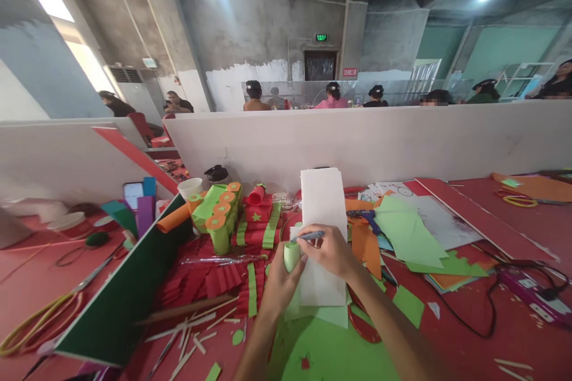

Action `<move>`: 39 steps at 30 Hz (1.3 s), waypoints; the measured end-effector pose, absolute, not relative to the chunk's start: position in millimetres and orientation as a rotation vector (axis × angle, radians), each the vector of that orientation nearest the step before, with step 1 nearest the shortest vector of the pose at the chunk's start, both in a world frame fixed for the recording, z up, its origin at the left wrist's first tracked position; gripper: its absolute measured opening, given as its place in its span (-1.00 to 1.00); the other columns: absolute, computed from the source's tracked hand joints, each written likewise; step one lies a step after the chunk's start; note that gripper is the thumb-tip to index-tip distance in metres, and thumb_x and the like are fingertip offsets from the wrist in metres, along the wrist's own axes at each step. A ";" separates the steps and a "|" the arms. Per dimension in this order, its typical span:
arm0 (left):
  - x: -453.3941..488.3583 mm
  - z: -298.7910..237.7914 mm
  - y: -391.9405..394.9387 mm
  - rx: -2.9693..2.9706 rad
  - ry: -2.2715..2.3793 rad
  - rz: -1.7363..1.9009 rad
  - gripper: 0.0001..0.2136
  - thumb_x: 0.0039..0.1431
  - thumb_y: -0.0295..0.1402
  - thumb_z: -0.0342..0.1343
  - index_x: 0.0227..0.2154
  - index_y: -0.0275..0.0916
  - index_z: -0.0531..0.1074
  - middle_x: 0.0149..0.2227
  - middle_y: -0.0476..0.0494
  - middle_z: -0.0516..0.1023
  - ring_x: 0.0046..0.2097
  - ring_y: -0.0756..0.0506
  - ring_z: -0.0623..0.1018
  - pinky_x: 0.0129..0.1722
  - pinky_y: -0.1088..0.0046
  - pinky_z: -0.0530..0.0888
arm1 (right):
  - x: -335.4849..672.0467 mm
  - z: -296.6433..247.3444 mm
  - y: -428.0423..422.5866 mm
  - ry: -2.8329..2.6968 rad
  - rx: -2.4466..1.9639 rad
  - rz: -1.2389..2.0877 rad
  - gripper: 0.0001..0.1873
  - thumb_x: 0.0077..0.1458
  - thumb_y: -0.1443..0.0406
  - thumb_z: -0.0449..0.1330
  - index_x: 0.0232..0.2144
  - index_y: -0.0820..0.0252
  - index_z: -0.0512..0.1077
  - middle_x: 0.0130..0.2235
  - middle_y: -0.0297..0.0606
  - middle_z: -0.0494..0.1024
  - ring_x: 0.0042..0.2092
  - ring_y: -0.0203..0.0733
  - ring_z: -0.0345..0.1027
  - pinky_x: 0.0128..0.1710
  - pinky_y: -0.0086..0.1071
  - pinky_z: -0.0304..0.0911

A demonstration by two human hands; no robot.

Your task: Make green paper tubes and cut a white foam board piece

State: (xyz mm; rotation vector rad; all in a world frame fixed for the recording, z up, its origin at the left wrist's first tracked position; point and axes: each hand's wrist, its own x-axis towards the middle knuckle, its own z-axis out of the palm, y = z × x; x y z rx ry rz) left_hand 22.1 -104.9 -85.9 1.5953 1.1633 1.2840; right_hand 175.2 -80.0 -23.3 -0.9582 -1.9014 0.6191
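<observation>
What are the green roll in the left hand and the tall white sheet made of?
Green roll: probably matte paper or thin card, since it's curled into a tube. White sheet: likely paper or card; its plain face shows no gloss.

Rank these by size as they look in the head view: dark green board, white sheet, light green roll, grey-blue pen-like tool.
1. Dark green board
2. White sheet, partly covered
3. Light green roll and grey-blue pen-like tool, unranked: the tool looks longer, the roll thicker, and both are partly hidden.
</observation>
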 end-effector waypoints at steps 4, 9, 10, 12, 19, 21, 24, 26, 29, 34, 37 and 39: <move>22.3 -86.9 -104.4 1.603 1.167 1.294 -0.78 0.23 -0.21 0.10 -0.14 -0.19 0.31 -0.20 -0.08 0.49 -0.17 -0.14 0.49 -0.15 0.38 0.39 | 174.3 -22.3 -77.1 -1.916 -0.978 0.607 -0.90 0.13 0.33 0.20 -0.35 0.09 0.54 -0.36 -0.42 0.60 -0.43 -0.32 0.35 -0.42 -0.48 0.21; 21.6 -88.1 -103.7 1.601 1.169 1.293 -0.75 0.24 -0.21 0.10 -0.10 -0.18 0.30 -0.17 -0.09 0.49 -0.15 -0.14 0.49 -0.15 0.38 0.39 | 172.9 -19.6 -75.4 -1.944 -0.994 0.582 -0.89 0.13 0.33 0.19 -0.38 0.10 0.53 -0.39 -0.41 0.59 -0.43 -0.32 0.35 -0.41 -0.47 0.20; 21.4 -88.4 -103.5 1.603 1.171 1.287 -0.75 0.24 -0.20 0.10 -0.11 -0.19 0.30 -0.19 -0.08 0.49 -0.16 -0.14 0.48 -0.15 0.38 0.39 | 172.8 -19.1 -75.3 -1.948 -1.000 0.576 -0.88 0.13 0.33 0.19 -0.39 0.10 0.53 -0.40 -0.41 0.59 -0.43 -0.32 0.35 -0.41 -0.47 0.20; 21.1 -89.0 -103.1 1.606 1.172 1.280 -0.76 0.24 -0.20 0.10 -0.13 -0.19 0.30 -0.21 -0.07 0.48 -0.18 -0.13 0.48 -0.17 0.39 0.39 | 173.0 -18.7 -75.4 -1.952 -1.010 0.568 -0.88 0.14 0.32 0.18 -0.38 0.10 0.53 -0.40 -0.40 0.60 -0.44 -0.32 0.35 -0.41 -0.47 0.20; 20.5 -90.5 -102.3 1.598 1.159 1.282 -0.77 0.23 -0.20 0.10 -0.14 -0.18 0.30 -0.23 -0.05 0.48 -0.19 -0.12 0.47 -0.18 0.40 0.39 | 177.3 -18.7 -76.5 -1.950 -1.014 0.572 -0.87 0.14 0.32 0.16 -0.36 0.12 0.53 -0.38 -0.38 0.61 -0.45 -0.32 0.34 -0.41 -0.47 0.21; 20.5 -90.1 -102.4 1.599 1.156 1.284 -0.77 0.23 -0.20 0.10 -0.14 -0.18 0.30 -0.22 -0.05 0.48 -0.19 -0.12 0.47 -0.17 0.40 0.39 | 177.1 -17.9 -76.4 -1.946 -1.007 0.583 -0.87 0.14 0.32 0.16 -0.36 0.12 0.53 -0.38 -0.38 0.61 -0.44 -0.32 0.34 -0.41 -0.48 0.21; 20.6 -89.2 -102.9 1.599 1.155 1.288 -0.77 0.23 -0.21 0.10 -0.13 -0.18 0.31 -0.23 -0.05 0.47 -0.20 -0.12 0.46 -0.19 0.40 0.39 | 175.0 -16.8 -76.5 -1.954 -1.004 0.596 -0.87 0.14 0.31 0.17 -0.35 0.11 0.54 -0.38 -0.40 0.60 -0.43 -0.32 0.35 -0.41 -0.48 0.21; 20.6 -88.9 -103.3 1.597 1.149 1.291 -0.77 0.23 -0.21 0.10 -0.13 -0.18 0.31 -0.23 -0.05 0.47 -0.21 -0.12 0.46 -0.20 0.41 0.40 | 173.9 -16.8 -76.5 -1.960 -1.010 0.590 -0.87 0.13 0.32 0.17 -0.35 0.10 0.55 -0.38 -0.41 0.60 -0.44 -0.32 0.34 -0.41 -0.48 0.20; 20.5 -89.2 -103.4 1.604 1.150 1.290 -0.78 0.23 -0.21 0.11 -0.14 -0.18 0.31 -0.24 -0.05 0.46 -0.21 -0.11 0.45 -0.20 0.41 0.39 | 175.2 -18.4 -76.0 -1.954 -1.030 0.566 -0.87 0.13 0.32 0.17 -0.37 0.11 0.54 -0.40 -0.41 0.60 -0.45 -0.32 0.32 -0.42 -0.48 0.19; 20.3 -90.1 -102.6 1.613 1.169 1.274 -0.78 0.24 -0.20 0.10 -0.14 -0.18 0.31 -0.25 -0.05 0.46 -0.22 -0.11 0.45 -0.21 0.42 0.38 | 181.7 -20.8 -75.2 -1.944 -1.033 0.557 -0.88 0.13 0.33 0.17 -0.36 0.12 0.53 -0.38 -0.41 0.60 -0.47 -0.34 0.31 -0.42 -0.48 0.19; 20.4 -90.4 -102.0 1.621 1.177 1.280 -0.78 0.23 -0.20 0.11 -0.15 -0.19 0.31 -0.26 -0.05 0.45 -0.22 -0.11 0.45 -0.21 0.41 0.39 | 181.4 -19.9 -75.8 -1.945 -1.034 0.569 -0.88 0.13 0.32 0.17 -0.34 0.12 0.54 -0.38 -0.41 0.60 -0.47 -0.34 0.31 -0.43 -0.48 0.19; 20.4 -90.4 -102.0 1.625 1.177 1.282 -0.77 0.23 -0.20 0.11 -0.15 -0.19 0.31 -0.26 -0.05 0.46 -0.23 -0.12 0.45 -0.21 0.40 0.39 | 179.7 -18.8 -76.4 -1.953 -1.034 0.578 -0.87 0.13 0.31 0.17 -0.34 0.12 0.54 -0.39 -0.40 0.60 -0.47 -0.34 0.31 -0.43 -0.48 0.19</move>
